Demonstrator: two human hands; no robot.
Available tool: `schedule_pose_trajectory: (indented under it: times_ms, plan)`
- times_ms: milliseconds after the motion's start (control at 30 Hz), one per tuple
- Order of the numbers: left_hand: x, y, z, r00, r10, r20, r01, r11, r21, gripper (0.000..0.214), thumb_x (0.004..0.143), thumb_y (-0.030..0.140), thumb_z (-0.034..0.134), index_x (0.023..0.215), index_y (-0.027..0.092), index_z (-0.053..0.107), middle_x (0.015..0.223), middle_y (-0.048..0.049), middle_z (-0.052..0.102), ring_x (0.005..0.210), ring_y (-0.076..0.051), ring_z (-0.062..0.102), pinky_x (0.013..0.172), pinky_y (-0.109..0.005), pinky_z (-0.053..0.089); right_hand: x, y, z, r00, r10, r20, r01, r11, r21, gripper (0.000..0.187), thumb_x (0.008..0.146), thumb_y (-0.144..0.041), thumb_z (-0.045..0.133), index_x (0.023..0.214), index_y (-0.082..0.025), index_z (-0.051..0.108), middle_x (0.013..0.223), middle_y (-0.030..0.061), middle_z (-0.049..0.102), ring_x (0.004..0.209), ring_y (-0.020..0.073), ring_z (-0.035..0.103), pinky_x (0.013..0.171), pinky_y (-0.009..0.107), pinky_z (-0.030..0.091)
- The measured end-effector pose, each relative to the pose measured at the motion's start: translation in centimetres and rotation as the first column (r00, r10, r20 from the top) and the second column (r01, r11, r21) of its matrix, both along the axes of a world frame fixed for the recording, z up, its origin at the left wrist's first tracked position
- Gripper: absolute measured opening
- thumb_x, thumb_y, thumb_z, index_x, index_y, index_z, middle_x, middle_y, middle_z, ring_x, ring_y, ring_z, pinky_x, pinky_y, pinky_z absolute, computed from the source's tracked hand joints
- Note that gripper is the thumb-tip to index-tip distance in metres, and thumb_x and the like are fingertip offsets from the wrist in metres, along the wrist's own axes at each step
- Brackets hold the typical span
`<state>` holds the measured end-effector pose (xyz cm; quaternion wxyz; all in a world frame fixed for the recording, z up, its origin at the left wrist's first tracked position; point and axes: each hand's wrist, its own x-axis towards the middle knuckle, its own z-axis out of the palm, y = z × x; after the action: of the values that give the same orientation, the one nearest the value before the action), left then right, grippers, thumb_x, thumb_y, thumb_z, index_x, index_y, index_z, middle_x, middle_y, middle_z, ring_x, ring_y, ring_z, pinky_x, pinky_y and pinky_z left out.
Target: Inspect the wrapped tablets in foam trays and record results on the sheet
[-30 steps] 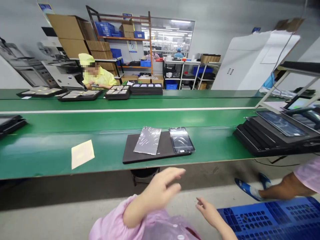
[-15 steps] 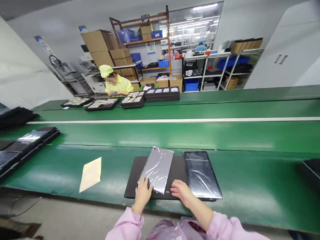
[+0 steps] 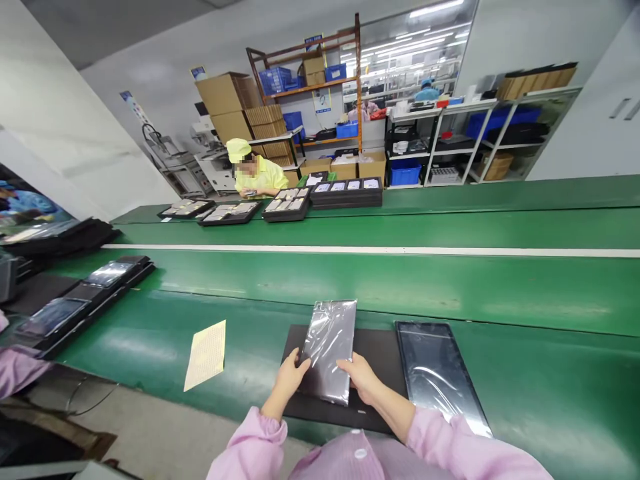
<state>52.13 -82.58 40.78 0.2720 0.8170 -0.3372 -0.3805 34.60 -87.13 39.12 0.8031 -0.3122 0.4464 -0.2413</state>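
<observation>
A grey tablet in clear plastic film point(image 3: 330, 343) is tilted up over a black foam tray point(image 3: 380, 360). My left hand point(image 3: 291, 379) grips its left edge, thumb on the upper face. On the right edge, my right hand point(image 3: 364, 377) closes with its thumb on top as well; the fingers beneath are hidden. Right of the tray lies a second tablet point(image 3: 435, 367), dark screen up and also film-wrapped, touched by neither hand.
A printed yellow sheet point(image 3: 206, 353) lies to the left on the green bench point(image 3: 150, 347). Further left, tablets rest on black trays point(image 3: 95, 300), with a pink sleeve point(image 3: 20, 370) beside them. Across the bench, a person in yellow point(image 3: 257, 173) works behind trays of small parts point(image 3: 285, 205).
My right hand has moved from the tray onto the grey tablet's right edge. The tablet is now held by both hands and raised. The view has swung left.
</observation>
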Motion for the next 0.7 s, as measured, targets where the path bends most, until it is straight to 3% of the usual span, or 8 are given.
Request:
schedule_pose_trajectory:
  times_ms: [100,200,367,467,700]
  plan:
    - [0.5,0.4,1.3,0.97,-0.021,-0.241,-0.01,0.992,-0.126,0.07,0.069,0.05,0.064,0.124,0.01,0.049,0.117,-0.0176,0.062,0.116,-0.032,0.053,0.095,-0.039,0.042,-1.9,0.5,1.9,0.986,0.056,0.156,-0.046,0.997,-0.066,0.038,0.057,-0.037,0.079,0.082,-0.013,0.062,0.07,0.0036,0.067,0.068,0.0193,0.063,0.067,0.03,0.047]
    - [-0.5,1.5,3.0,0.875,-0.121,-0.469,0.03,0.98,-0.198,0.078,0.06,0.062,0.064,0.119,0.012,0.054,0.104,-0.0157,0.068,0.096,-0.032,0.064,0.081,-0.04,0.05,-4.3,1.1,3.4,0.967,0.081,0.243,-0.053,0.991,-0.119,0.048,0.051,-0.043,0.082,0.085,-0.014,0.066,0.079,0.0069,0.069,0.078,0.0226,0.064,0.077,0.034,0.046]
    - [-3.4,2.3,6.5,0.592,-0.173,-0.787,-0.053,0.966,-0.252,0.066,0.053,0.041,0.082,0.11,0.014,0.063,0.097,-0.0138,0.07,0.096,-0.031,0.064,0.088,-0.042,0.046,-8.0,1.6,5.3,0.969,0.103,0.226,-0.026,0.947,-0.321,0.048,0.06,-0.048,0.078,0.094,-0.016,0.068,0.087,0.0079,0.07,0.084,0.0239,0.063,0.084,0.04,0.045]
    - [-4.8,2.1,8.4,0.507,-0.218,-0.834,-0.041,0.96,-0.276,0.056,0.052,0.034,0.084,0.101,0.013,0.068,0.097,-0.014,0.07,0.101,-0.032,0.061,0.095,-0.044,0.042,-9.7,2.1,6.4,0.984,0.107,0.14,-0.035,0.897,-0.44,0.044,0.067,-0.049,0.073,0.098,-0.018,0.069,0.088,0.0073,0.069,0.087,0.0242,0.063,0.086,0.041,0.045]
    - [-6.0,1.7,10.1,0.472,-0.264,-0.841,-0.007,0.953,-0.303,0.052,0.053,0.034,0.083,0.1,0.015,0.069,0.099,-0.0126,0.07,0.103,-0.032,0.061,0.098,-0.044,0.04,-10.4,3.6,7.5,0.998,-0.044,0.052,0.064,0.859,-0.508,0.046,0.066,-0.056,0.071,0.093,-0.019,0.071,0.091,0.0088,0.069,0.088,0.0255,0.062,0.086,0.042,0.045]
